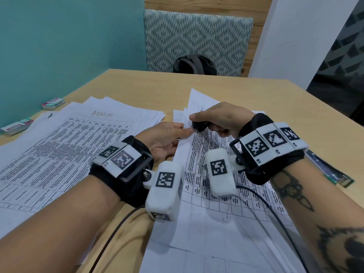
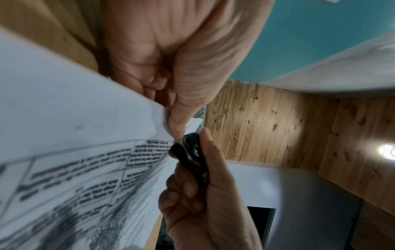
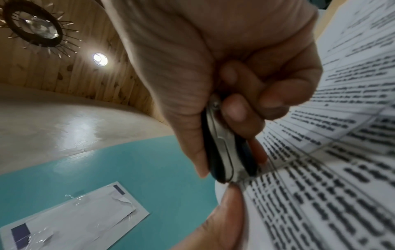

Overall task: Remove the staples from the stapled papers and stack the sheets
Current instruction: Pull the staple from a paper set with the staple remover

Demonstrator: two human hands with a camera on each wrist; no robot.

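Observation:
A stapled set of printed sheets [image 1: 214, 194] [image 2: 85, 169] [image 3: 331, 169] lies on the wooden table [image 1: 147, 85], its top left corner lifted. My left hand [image 1: 167, 138] [image 2: 177, 94] pinches that corner between thumb and fingers. My right hand [image 1: 218, 121] [image 3: 235, 84] grips a black and metal staple remover [image 1: 199, 125] [image 2: 190, 154] [image 3: 224, 155], whose tip sits at the pinched corner. The staple itself is hidden by the tool and my fingers. A spread pile of loose sheets [image 1: 65, 146], the top one marked ADMIN, lies to the left.
Two small staple boxes [image 1: 53, 103] [image 1: 16, 126] sit at the table's left edge by the teal wall. A dark backpack [image 1: 195, 65] rests on a patterned chair beyond the table. A clear folder [image 1: 327, 168] lies at the right. Cables trail from the wrist cameras.

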